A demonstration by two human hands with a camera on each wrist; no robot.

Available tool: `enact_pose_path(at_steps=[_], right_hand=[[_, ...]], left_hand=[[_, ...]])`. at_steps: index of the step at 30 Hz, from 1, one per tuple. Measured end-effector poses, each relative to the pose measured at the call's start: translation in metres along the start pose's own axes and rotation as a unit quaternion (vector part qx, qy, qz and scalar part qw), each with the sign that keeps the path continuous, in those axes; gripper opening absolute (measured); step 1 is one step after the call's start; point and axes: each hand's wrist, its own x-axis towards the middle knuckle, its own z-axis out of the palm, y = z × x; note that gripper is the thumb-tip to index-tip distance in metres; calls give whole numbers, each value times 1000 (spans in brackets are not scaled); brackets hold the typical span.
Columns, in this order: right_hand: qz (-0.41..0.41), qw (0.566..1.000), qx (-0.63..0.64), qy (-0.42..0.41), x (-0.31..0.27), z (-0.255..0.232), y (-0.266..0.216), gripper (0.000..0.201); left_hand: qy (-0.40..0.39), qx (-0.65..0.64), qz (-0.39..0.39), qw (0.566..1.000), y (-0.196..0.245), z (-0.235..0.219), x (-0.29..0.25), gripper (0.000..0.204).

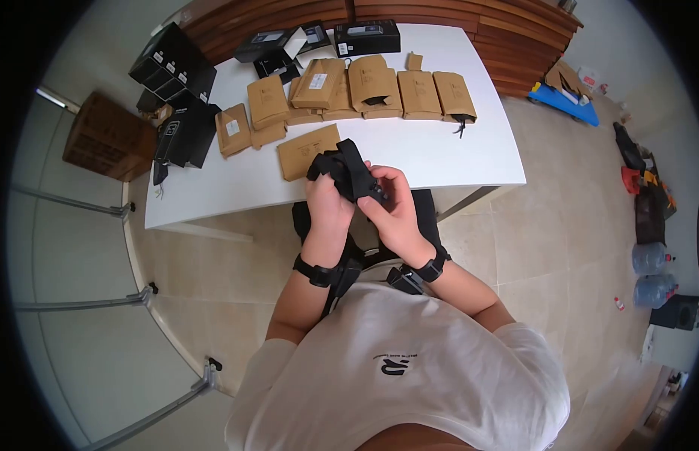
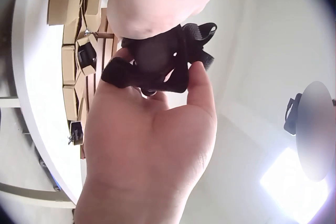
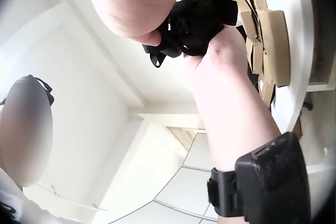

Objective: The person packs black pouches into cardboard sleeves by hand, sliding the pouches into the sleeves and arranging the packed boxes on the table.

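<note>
Both hands hold a bundle of black webbing straps (image 1: pixel 351 167) above the table's front edge. The left hand (image 1: pixel 330 210) grips the bundle from the left, its fingers partly hidden behind the straps. At the right side, the right hand (image 1: pixel 397 210) pinches the bundle between thumb and fingers. A loop of strap stands up above the hands. In the left wrist view, a dark flat part (image 2: pixel 154 55) shows among the straps, between the two hands. A flat brown cardboard box (image 1: pixel 300 155) lies on the table just beyond the left hand.
On the white table (image 1: pixel 470 161), several brown cardboard boxes (image 1: pixel 421 94) stand in a row, some with black items poking out. Black boxes (image 1: pixel 368 37) sit at the back, and more are stacked at the left (image 1: pixel 172 64). A blue trolley (image 1: pixel 564 104) is on the floor.
</note>
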Motion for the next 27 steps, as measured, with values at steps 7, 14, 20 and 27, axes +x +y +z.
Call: enact_pose_path(at_steps=[7,14,20,27], right_hand=[[21,994,-110,-13,-31,-19,-1,67],[22,974,-218,-58,-28,-14,-9,82],[53,970,-231,-59,-20,-18,14,59],[179,983,18,-45,-19,0,14,44]], left_hand=[[67,84,71,992,-2,-2,-36,25],[30,278,82,957,-30,-32,-66,20],[1,294,191,937,-18,-19,-85,27],[-1,218,151,964,7,-31,-82,16]])
